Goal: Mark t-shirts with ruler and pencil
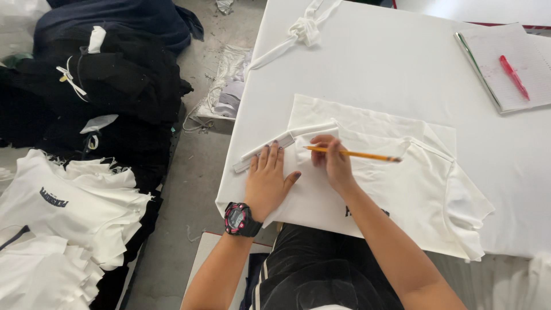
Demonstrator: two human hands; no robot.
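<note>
Pencil (356,154): yellow, dark tip pointing right, clamped between the fingers of my right hand (333,163); it lies nearly level above a white shirt (396,183), most of its length sticking out to the right of the grip.

Shirt: white, spread flat at the near edge of the white table (390,69), part of it hanging over the edge toward my lap. Dark print shows near my right forearm.

Ruler (270,150): pale, slanting up to the right along the shirt's left edge. My left hand (267,181) lies flat beside it, fingers spread and pressing on the fabric, fingertips touching or just at the ruler; it grasps nothing. Black and pink watch (240,219) on that wrist.

Right hand: just right of the left, fingers together on the pencil, knuckles resting on the shirt near the ruler's upper end.

Elsewhere on the table: knotted white strip (304,30) at the far side; notebook (505,63) at the far right with a red pen (513,76) on it, well apart from my hands.

Left of the table, on the floor side: stack of white shirts (69,212) and pile of dark garments (103,80).
</note>
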